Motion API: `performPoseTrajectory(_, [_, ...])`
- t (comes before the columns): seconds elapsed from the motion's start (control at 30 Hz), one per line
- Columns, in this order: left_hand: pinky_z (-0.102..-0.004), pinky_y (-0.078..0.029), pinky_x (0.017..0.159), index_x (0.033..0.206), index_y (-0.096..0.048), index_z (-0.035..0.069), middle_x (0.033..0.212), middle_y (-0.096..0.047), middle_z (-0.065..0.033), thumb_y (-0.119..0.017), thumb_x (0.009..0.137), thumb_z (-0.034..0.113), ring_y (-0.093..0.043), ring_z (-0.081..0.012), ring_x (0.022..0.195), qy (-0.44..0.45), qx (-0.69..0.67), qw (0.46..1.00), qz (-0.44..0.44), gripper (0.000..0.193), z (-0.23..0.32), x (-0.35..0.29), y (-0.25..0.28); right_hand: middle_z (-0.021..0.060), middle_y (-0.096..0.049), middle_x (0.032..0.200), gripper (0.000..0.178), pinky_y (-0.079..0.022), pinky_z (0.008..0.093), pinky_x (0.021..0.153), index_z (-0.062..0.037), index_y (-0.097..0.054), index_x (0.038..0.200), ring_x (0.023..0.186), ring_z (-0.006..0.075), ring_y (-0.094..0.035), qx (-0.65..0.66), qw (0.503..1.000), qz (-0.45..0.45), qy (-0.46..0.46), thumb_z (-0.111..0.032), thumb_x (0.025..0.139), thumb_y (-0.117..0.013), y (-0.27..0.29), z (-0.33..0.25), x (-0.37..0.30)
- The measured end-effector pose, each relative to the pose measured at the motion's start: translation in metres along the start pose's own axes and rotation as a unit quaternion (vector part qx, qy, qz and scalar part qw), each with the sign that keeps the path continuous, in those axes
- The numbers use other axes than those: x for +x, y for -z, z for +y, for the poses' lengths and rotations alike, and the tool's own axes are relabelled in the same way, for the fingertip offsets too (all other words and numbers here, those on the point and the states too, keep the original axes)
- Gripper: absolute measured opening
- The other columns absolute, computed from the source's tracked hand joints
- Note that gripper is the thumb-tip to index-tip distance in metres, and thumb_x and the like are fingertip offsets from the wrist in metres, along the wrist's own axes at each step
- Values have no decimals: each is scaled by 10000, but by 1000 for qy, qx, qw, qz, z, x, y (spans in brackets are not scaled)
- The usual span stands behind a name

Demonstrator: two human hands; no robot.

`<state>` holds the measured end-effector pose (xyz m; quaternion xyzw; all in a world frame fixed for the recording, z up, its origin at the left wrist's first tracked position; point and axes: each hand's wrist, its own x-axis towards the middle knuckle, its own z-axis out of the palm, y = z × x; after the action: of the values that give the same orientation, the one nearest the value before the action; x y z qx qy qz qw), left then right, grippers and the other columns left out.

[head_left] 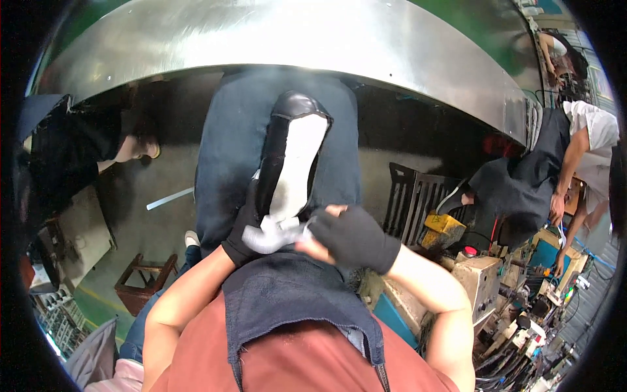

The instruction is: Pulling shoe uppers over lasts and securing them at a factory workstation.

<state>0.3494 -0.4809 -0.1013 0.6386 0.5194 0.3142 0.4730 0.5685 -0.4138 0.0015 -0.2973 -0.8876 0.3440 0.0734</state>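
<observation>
on the lap (222,144), clad in dark cloth, lies a black shoe upper (274,153), a white panel (300,157) framed within it. the gloved hands are close together: the right hand (356,238), blurred, curls around a pale strip (268,242); the left hand (238,240) is against the shoe upper, its grip hidden.

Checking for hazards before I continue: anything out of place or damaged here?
Possibly a pale strip on the floor at left: it lies alone and slanted, as if dropped. No clear damage shows on the black shoe with its white underside.
</observation>
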Motion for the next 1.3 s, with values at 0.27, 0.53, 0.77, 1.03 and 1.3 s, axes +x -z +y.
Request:
performPoseTrajectory(0.27, [-443,-332,1161,1506,-350,-27,1442,-492,-250,-885,709,462,-447,-373,1391,176,128,969,-121,1077,86,8,122,182,-627,828,317,-494,470,642,-69,-659,917,765,385,-643,115,979,-46,-162,-381,967,-629,40,14,-43])
performPoseTrajectory(0.53, [-387,-475,1049,1400,-505,47,1279,-601,-178,-886,647,133,-595,-298,1186,-26,-34,986,161,848,109,116,127,158,-558,769,220,-438,438,618,-22,-622,908,698,364,-568,253,951,10,-179,-233,970,-639,32,2,-65])
performPoseTrajectory(0.77, [-404,-354,1161,1525,-274,-94,1505,-431,-300,-721,885,209,-427,-369,1427,40,-28,994,98,837,33,43,9,131,-536,761,258,-445,365,662,14,-621,928,706,236,-548,251,917,-90,-296,-225,1017,-577,44,6,-46])
performPoseTrajectory(1.03, [-425,-441,1076,1468,-391,-86,1388,-543,-284,-693,890,186,-553,-372,1301,55,-33,996,64,706,10,10,-10,138,-640,779,417,-541,438,632,-32,-704,886,756,328,-674,-122,973,-90,-173,-421,967,-581,67,-16,8])
performPoseTrajectory(1.3, [-422,-434,1068,1416,-428,-27,1349,-576,-207,-681,931,201,-586,-318,1234,24,7,998,61,593,6,26,-10,105,-626,711,463,-536,388,577,-75,-645,786,684,274,-655,-252,967,-16,38,-505,952,-594,40,68,5])
